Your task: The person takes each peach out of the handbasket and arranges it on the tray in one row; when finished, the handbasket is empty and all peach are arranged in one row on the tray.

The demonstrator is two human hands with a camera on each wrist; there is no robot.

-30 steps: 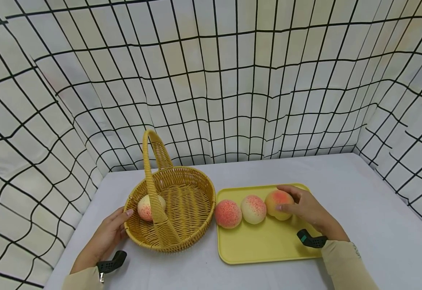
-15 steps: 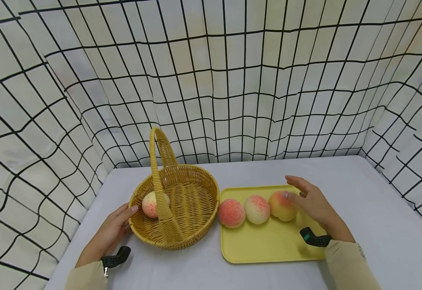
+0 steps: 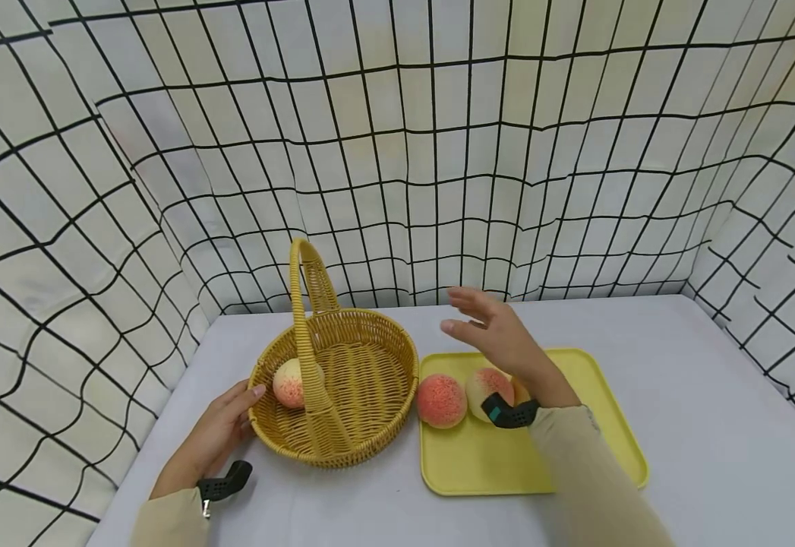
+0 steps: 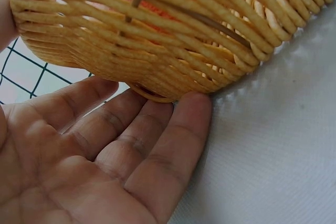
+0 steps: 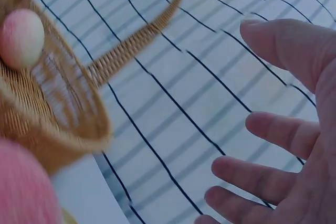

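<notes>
My left hand holds the yellow wicker basket at its left side. Its thumb lies over the rim, and in the left wrist view the fingers touch the outer weave. Inside the basket, behind the tall handle, lies a pale peach with red speckles. My right hand, empty and with fingers spread, hovers over the back of the yellow tray. On that tray are a red peach, a pale pink-topped peach and an orange-yellow peach, mostly hidden behind the right wrist.
A white cloth covers the table. White walls with a black grid close in the back and both sides. The basket's handle arches high above its rim, and its right side sits close beside the tray.
My right hand has let go of the orange-yellow peach, lifted and moved left over the tray's back edge. The left hand stays at the basket. The head view has shifted slightly.
</notes>
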